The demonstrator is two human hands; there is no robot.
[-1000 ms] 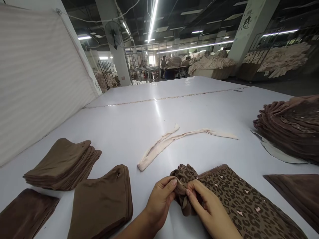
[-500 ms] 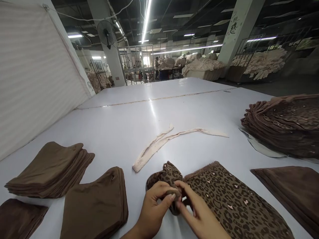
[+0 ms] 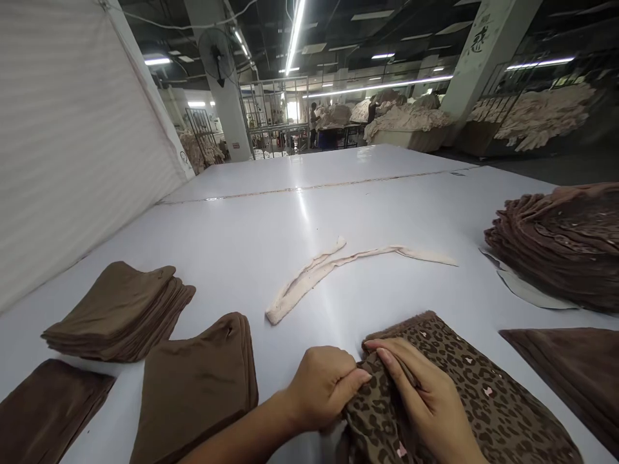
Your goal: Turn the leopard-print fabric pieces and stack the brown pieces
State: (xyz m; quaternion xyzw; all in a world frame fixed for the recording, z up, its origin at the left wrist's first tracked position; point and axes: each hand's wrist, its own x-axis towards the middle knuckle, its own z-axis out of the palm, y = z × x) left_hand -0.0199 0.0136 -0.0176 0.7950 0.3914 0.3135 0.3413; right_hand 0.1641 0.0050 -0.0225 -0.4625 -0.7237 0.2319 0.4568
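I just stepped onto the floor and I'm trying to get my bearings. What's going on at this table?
A person is working bare-handed at a big white table. The left hand and right hand both pinch a bunched edge of leopard-print fabric lying at the near edge. Stacks of plain brown pieces sit to the left. A cream strip lies in the middle, and a tall brown pile sits at the right.

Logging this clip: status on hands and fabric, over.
Left hand and right hand both pinching brown leopard-print fabric piece. Cream cloth strip lies apart, farther up the table. Nothing on the fabric but the hands.
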